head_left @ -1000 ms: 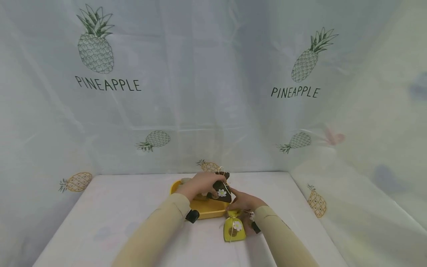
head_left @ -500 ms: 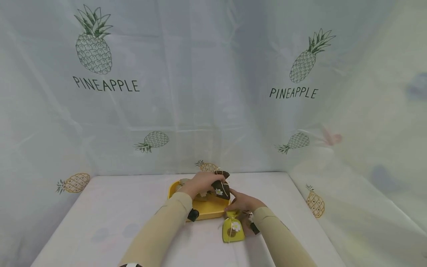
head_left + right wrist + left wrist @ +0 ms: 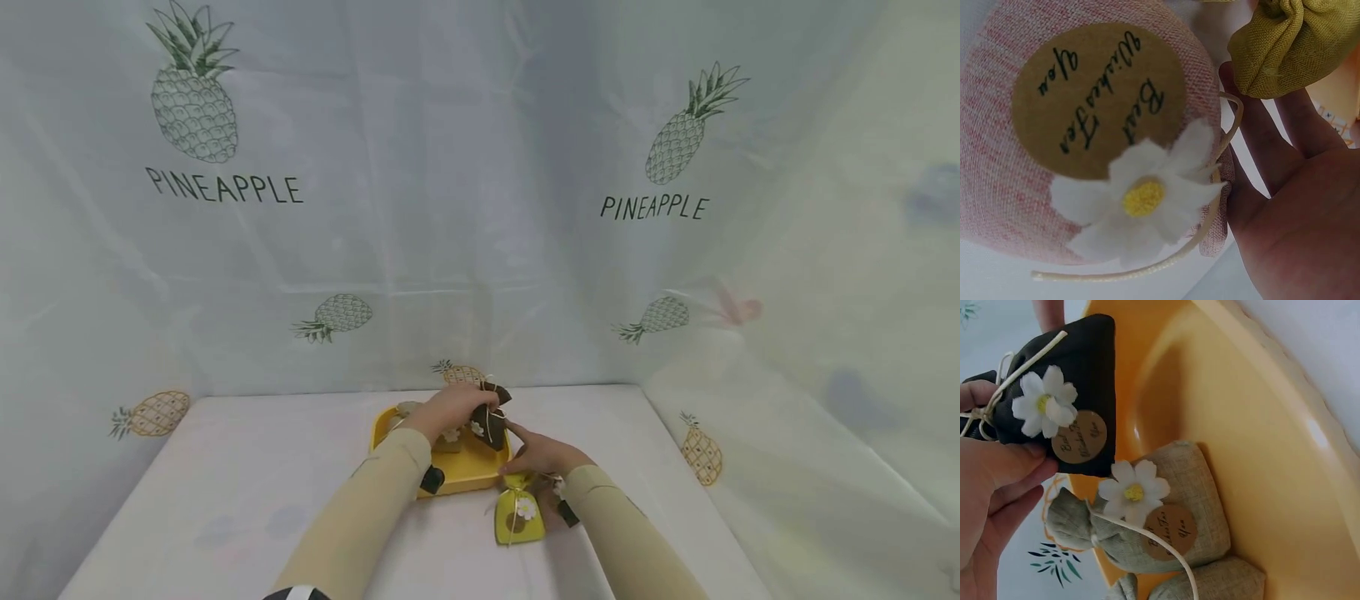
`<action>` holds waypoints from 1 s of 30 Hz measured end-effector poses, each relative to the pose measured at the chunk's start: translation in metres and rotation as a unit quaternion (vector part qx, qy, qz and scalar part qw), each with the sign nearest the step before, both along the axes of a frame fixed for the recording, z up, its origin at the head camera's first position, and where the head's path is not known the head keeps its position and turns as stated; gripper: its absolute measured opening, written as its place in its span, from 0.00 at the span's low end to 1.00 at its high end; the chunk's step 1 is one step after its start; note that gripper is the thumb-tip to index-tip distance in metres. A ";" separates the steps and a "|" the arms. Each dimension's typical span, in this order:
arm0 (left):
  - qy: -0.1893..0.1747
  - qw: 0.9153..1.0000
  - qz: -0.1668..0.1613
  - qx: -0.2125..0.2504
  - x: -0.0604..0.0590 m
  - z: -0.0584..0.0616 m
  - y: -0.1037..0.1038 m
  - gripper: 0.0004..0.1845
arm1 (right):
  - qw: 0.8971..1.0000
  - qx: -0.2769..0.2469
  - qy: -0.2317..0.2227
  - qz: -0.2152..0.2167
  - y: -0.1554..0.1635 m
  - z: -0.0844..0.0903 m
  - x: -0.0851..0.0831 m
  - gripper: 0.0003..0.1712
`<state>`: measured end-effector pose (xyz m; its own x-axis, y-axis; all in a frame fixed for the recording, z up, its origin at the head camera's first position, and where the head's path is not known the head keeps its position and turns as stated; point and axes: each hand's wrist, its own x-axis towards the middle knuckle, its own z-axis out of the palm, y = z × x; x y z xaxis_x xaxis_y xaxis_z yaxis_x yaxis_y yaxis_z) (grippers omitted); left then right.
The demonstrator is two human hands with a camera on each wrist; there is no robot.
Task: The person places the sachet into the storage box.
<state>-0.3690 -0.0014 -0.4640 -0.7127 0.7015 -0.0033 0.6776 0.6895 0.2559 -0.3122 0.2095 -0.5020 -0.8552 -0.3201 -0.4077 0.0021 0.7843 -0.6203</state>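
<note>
My left hand (image 3: 452, 408) pinches a dark drawstring sachet (image 3: 1088, 375) by its tied neck over the right part of a yellow tray (image 3: 471, 475). The sachet bears a white daisy and a round brown tag. Beige sachets, one with a daisy (image 3: 1134, 490), lie in the tray below. At the tray's right end is my right hand (image 3: 546, 454), thumb and index finger spread apart. Close beneath it a yellow-green sachet (image 3: 519, 518) stands outside the tray. A pink sachet (image 3: 997, 137) sits under the same hand's wrist; the fingertips are partly hidden behind the sachets.
The tray rests on a white table (image 3: 262, 483) near its back edge. Behind and at the sides hangs a pale curtain (image 3: 465, 208) printed with pineapples. A black wrist camera (image 3: 432, 479) sits beneath the left wrist, close to the tray's front wall.
The dark sachet has turned in my left hand and shifted slightly left over the tray. My right hand stays at the tray's end. The head view has swung a little.
</note>
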 end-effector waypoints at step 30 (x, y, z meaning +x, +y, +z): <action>-0.039 0.999 0.034 0.000 0.011 0.000 -0.006 0.17 | 1.000 -0.011 -0.010 -0.007 -0.002 0.005 0.001 0.54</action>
